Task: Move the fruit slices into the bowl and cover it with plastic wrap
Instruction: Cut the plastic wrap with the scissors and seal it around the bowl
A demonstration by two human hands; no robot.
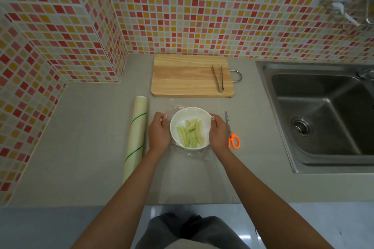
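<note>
A white bowl (189,113) stands on the grey counter and holds several pale green fruit slices (191,134). A sheet of clear plastic wrap (202,154) lies over and around the bowl, its loose edges showing on the counter at the front and back. My left hand (158,132) presses against the bowl's left side with its fingers curled on the wrap. My right hand (218,132) does the same on the right side. The roll of plastic wrap (136,137) lies lengthwise to the left of my left hand.
A wooden cutting board (182,76) with metal tongs (218,79) on it lies behind the bowl. Orange-handled scissors (232,135) rest just right of my right hand. A steel sink (323,115) fills the right side. Tiled walls close the back and left.
</note>
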